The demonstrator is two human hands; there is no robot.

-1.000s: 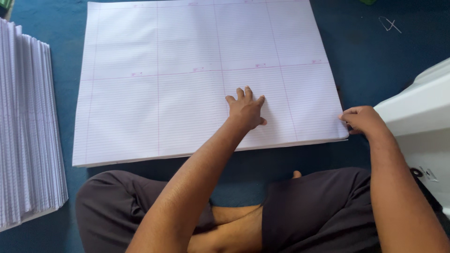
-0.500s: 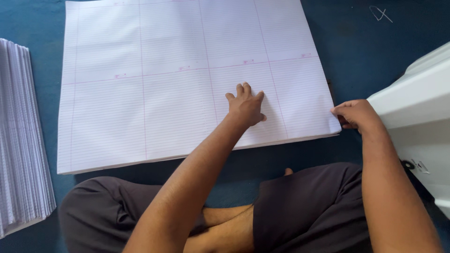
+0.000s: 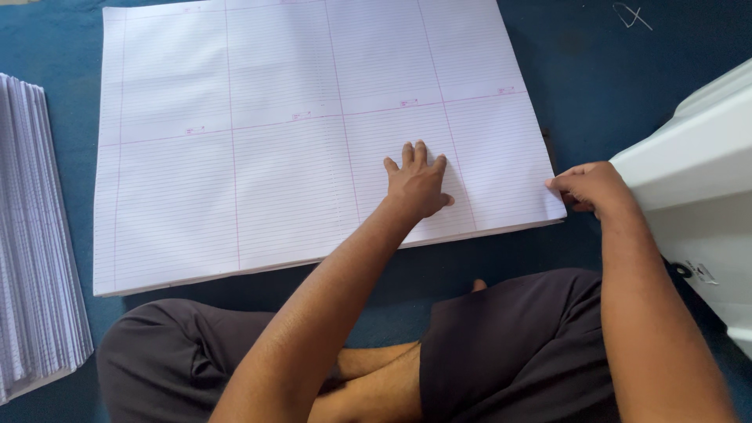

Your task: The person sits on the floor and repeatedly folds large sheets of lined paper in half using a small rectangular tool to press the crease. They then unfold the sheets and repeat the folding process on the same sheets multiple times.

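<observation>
step: left hand point(image 3: 417, 186) flat, open, pinning ruled sheet stack point(image 3: 313, 125); right hand point(image 3: 593, 188) pinching its 4 o'clock corner.
next: a clean single-sheet lift.

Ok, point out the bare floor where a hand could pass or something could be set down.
Bare blue floor runs between the folded stack and the big ruled sheet. More lies at top right, above the white machine. It is crowded at the sheet's right corner, where the right hand sits beside the machine.
</observation>
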